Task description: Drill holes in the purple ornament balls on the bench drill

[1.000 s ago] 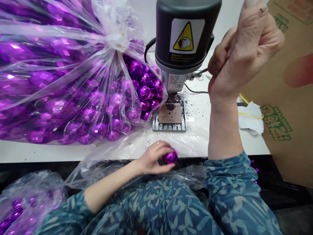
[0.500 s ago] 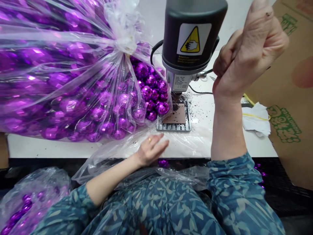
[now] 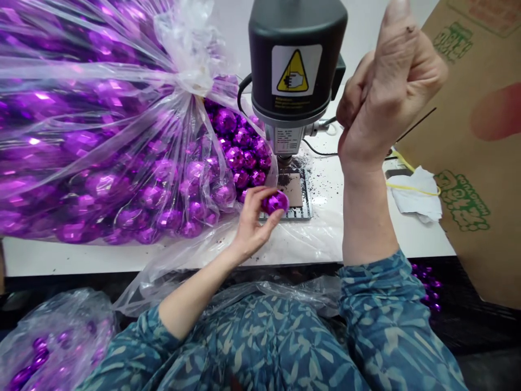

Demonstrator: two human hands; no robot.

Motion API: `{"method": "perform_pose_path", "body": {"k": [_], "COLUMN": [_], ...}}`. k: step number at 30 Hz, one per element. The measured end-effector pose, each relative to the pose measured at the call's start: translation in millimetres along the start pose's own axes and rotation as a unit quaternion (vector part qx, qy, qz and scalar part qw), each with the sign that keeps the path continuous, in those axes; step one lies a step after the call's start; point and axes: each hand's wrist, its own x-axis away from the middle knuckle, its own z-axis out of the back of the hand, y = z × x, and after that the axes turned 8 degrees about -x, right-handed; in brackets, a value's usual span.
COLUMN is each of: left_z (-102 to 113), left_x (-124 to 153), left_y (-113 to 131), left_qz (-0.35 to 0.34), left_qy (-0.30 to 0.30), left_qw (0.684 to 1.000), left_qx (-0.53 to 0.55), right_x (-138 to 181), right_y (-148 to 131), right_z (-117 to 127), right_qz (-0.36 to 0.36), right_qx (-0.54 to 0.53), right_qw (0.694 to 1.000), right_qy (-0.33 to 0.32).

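Observation:
My left hand (image 3: 252,228) pinches a shiny purple faceted ball (image 3: 277,202) between thumb and fingers, just in front of the machine's small metal base plate (image 3: 306,213). A brown pad (image 3: 297,190) lies on that plate, strewn with dark shavings. Over it stands a black-topped bench drill press (image 3: 299,27) with a yellow warning sticker. Raised at its right side, my right hand (image 3: 391,98) is closed round the press's thin lever (image 3: 331,121), whose grip is hidden inside the fist.
A large clear bag (image 3: 106,141) full of purple balls fills the left of the white table (image 3: 81,255). A cardboard box (image 3: 488,179) stands at right, near a white cloth (image 3: 417,198) with a yellow cord. Another plastic bag (image 3: 81,309) sits low at left.
My left hand has moved up towards the base plate and now holds a purple ball; before, its fingers showed no ball. My right hand stays raised in its fist. The view has shifted slightly.

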Motion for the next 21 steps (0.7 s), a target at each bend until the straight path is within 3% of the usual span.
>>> {"method": "perform_pose_path", "body": {"k": [2,4,7,10,15,21], "left_z": [-10.7,-22.1,-31.3,-28.8,-19.0,-21.1], "left_x": [7.4,7.9,-0.8,-11.5,-20.5,-32.2], "left_y": [4.4,-1.7,-21.3,-39.4,-55.9,-64.0], "left_qz": [0.092,0.188,0.259,0.26,0.19,0.107], "left_qy": [-0.098,-0.159,-0.131,-0.075,0.01,0.031], "left_qw": [0.976,0.924,0.887,0.897,0.955,0.988], "left_qx": [0.169,0.293,0.36,0.349,0.229,0.11], "right_x": [-0.3,-0.5,0.1,1.4,2.1,0.6], "right_y": [1.8,2.8,1.7,-1.4,-2.4,-4.1], "right_z": [0.1,-0.2,-0.3,-0.3,-1.4,-1.3], "right_qz": [0.003,0.006,0.004,-0.014,-0.021,-0.029], "right_qx": [0.003,0.004,0.002,-0.008,-0.023,-0.076], "right_qw": [1.0,1.0,1.0,1.0,0.999,0.996], "right_qy": [0.002,0.005,0.011,0.009,0.017,0.024]}}
